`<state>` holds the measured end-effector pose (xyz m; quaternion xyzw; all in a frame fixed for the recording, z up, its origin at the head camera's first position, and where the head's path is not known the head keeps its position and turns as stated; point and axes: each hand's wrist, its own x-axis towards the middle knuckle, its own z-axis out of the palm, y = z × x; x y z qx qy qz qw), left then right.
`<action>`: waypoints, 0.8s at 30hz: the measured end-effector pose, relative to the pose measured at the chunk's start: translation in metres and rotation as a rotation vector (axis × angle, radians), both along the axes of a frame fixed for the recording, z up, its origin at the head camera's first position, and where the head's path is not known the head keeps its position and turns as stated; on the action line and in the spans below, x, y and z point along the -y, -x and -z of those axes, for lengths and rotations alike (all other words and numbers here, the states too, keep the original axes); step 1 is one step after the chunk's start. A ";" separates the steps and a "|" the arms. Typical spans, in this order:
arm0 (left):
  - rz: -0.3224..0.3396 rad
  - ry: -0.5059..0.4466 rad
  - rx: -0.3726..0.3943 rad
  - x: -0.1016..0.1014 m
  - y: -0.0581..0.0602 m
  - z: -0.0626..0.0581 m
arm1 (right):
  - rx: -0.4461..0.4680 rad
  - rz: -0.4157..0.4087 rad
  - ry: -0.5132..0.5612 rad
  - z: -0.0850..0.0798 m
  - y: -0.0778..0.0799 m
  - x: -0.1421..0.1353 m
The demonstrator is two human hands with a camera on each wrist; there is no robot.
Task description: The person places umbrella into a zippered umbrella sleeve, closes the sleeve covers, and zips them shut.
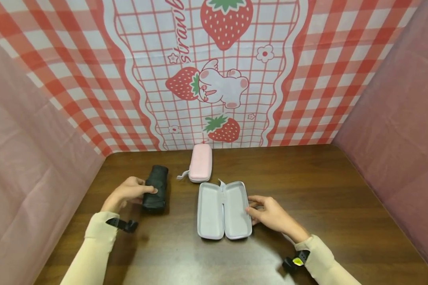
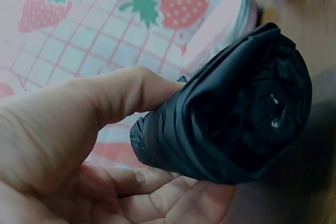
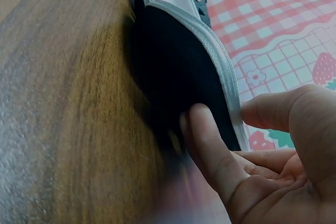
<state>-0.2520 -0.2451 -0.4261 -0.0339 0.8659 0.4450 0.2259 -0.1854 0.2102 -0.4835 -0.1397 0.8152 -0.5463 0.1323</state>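
A black folded umbrella (image 1: 156,187), its fabric rolled tight, is gripped by my left hand (image 1: 131,190) at the left of the table. In the left wrist view, the thumb lies along one side of the umbrella (image 2: 226,108) and the fingers run underneath; its gathered end faces the camera. A hard zip case (image 1: 211,211) lies spread open at the centre, both grey-lined halves up with nothing inside. My right hand (image 1: 271,213) pinches the right half's outer edge. In the right wrist view, the case (image 3: 178,61) shows a dark outside and pale zip rim.
Behind the open case, a closed pink case (image 1: 201,162) with a grey pull loop lies near the strawberry-print cloth (image 1: 264,99) at the back. Pink cloth walls (image 1: 388,99) stand at both sides of the brown wooden table (image 1: 299,174).
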 end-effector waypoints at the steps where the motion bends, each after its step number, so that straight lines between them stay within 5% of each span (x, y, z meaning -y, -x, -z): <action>1: -0.005 -0.011 0.001 -0.003 -0.001 -0.001 | 0.001 0.003 0.002 0.000 0.000 0.000; 13: -0.019 -0.208 -0.004 -0.041 -0.017 -0.008 | 0.007 0.003 0.033 -0.001 -0.001 0.002; 24: 0.004 -0.271 -0.001 -0.068 -0.029 -0.010 | 0.022 -0.001 0.049 -0.001 0.001 0.008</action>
